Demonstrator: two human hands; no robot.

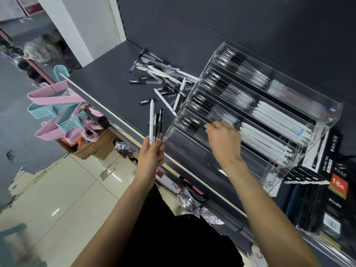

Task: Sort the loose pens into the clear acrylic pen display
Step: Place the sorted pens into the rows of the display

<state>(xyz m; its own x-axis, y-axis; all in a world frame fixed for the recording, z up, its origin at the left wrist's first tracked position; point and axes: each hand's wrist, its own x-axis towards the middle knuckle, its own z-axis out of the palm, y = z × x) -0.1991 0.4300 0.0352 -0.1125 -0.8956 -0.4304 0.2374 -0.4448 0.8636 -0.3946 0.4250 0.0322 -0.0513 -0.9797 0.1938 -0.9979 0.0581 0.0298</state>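
Head camera: I am looking down on a dark grey shelf (107,87) that is running across the frame, with the clear acrylic pen display (269,120) sitting on it to the right, its stepped rows already carrying black pens on the left and white pens on the right. A black diary box (335,201) marked "18K" is standing just beside the display on the far right. Pink and blue hangers (57,110) are hanging off the shelf's left end above the tiled floor (63,199). The loose pens (163,78) are lying in a tangled pile on the shelf, just left of the display and touching its near corner. My right hand (224,141) is reaching over the display's lowest filled row, fingers curled down among the black pens there; I cannot tell whether it is holding one. My left hand (152,157) is gripping a small bundle of pens (155,122), one white and a few black, held upright at the shelf's front edge, close to the display's left corner.
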